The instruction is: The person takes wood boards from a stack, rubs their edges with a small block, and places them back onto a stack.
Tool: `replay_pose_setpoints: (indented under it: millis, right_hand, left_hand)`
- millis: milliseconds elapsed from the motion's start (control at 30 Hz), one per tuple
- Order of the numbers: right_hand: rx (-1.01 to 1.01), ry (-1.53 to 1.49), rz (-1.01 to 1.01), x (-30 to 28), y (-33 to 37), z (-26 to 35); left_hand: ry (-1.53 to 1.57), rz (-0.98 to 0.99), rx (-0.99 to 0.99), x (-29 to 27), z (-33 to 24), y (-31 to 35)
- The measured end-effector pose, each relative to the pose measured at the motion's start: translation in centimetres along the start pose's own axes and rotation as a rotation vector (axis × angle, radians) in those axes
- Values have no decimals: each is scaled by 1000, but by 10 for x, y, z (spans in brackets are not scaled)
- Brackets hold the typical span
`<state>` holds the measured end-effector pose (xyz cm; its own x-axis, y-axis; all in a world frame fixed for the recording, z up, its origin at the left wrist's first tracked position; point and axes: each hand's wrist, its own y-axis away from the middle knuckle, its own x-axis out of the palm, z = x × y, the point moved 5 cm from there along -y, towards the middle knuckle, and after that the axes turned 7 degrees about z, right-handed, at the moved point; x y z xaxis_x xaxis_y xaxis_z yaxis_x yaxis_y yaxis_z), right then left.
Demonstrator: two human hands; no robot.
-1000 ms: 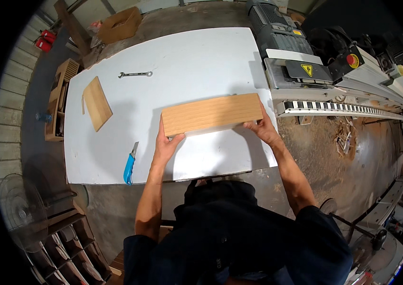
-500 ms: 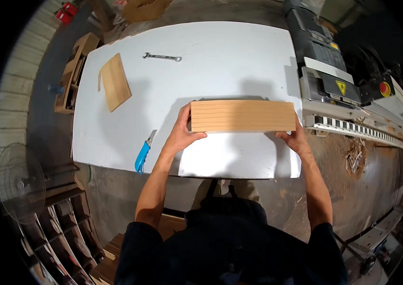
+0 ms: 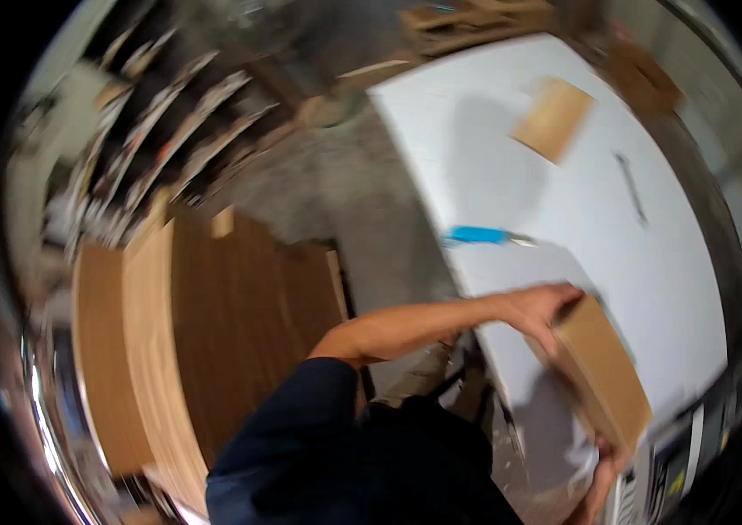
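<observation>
A long light-brown wooden block (image 3: 609,367) is held by its two ends over the near part of the white table (image 3: 511,188). At its far end my left hand (image 3: 542,313) is closed, fingers over the end and thumb along the side. Near the opposite end my right hand (image 3: 605,465) grips the block, partly hidden by it and blurred. A blue-handled utility knife (image 3: 478,234) lies by the table's edge beyond my left forearm. Farther off are a thin wooden board (image 3: 555,120) and a wrench (image 3: 630,188), both lying on the table.
To my left stands a large stack of brown wooden panels (image 3: 231,324). Behind it is a rack (image 3: 169,122) with several slots. Machinery (image 3: 682,472) stands at the lower right beside the table. A cardboard box (image 3: 642,77) and a wooden crate (image 3: 476,24) are past the far edge.
My view has swung sharply to the left, bringing the panel stack and rack into sight. The wooden block stays between both hands, now appearing slanted at the lower right.
</observation>
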<state>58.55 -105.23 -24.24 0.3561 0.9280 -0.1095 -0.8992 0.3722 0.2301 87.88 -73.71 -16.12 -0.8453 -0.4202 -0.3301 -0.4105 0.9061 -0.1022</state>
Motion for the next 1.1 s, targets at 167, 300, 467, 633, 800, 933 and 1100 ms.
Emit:
replay_pose_setpoints:
  millis: [167, 300, 467, 633, 800, 933, 1100]
  right_hand:
    - [95, 10, 320, 87, -47, 59]
    - [26, 58, 632, 182, -87, 97]
    - [-195, -79, 1049, 349, -74, 157]
    - [-367, -18, 1449, 514, -15, 208]
    - [-431, 136, 1623, 632, 84, 268]
    - [-348, 150, 1998, 719, 202, 296]
    - [-162, 240, 2291, 792, 302, 307]
  left_hand:
    - [118, -132, -400, -41, -69, 106]
    - [-33, -503, -535, -63, -130, 213]
    - [-283, -854, -667, -64, -234, 351]
    - [-429, -1211, -824, -12, -314, 483]
    - [-374, -1579, -871, 51, -359, 588]
    - [-216, -1894, -826, 114, -390, 659]
    - [165, -2208, -702, 170, -401, 707]
